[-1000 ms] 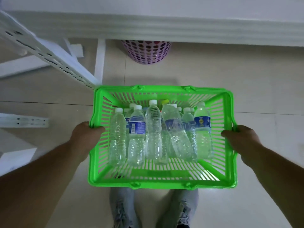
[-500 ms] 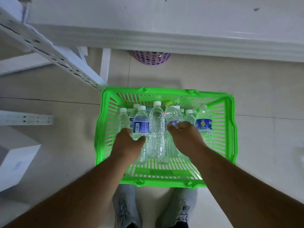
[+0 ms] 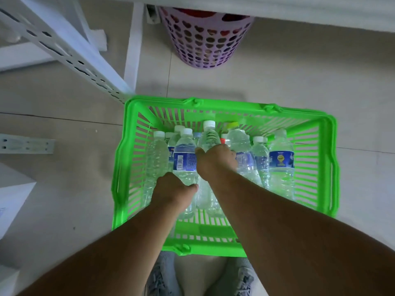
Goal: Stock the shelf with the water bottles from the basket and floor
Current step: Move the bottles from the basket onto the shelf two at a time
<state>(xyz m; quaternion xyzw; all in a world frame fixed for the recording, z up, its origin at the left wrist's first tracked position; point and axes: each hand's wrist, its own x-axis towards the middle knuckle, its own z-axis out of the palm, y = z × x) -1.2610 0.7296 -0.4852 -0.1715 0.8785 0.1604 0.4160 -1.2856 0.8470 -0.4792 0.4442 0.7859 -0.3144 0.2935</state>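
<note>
Both hands down inside the green basket (image 3: 224, 107) among the water bottles (image 3: 281, 165). Left hand (image 3: 172, 192) curled over the lower body of the blue-labelled bottle (image 3: 184, 157), fingers hidden beneath the knuckles, thumb lying against the plastic; looks like a grasp, though full closure cannot be told. Right hand (image 3: 215, 161) wrapped round the clear ribbed bottle (image 3: 208, 137) just below its shoulder, thumb pressed to the left side, remaining fingers out of sight behind. Rest of the bottles standing or leaning toward the far wall of the basket, white caps up. Basket sitting on pale tiled floor (image 3: 320, 82), just beyond grey shoes (image 3: 160, 278). Far off, a purple heart-holed bin (image 3: 205, 39), cut off by a white ledge. At left, white perforated shelf rails (image 3: 70, 56). Labels too blurred to read.
</note>
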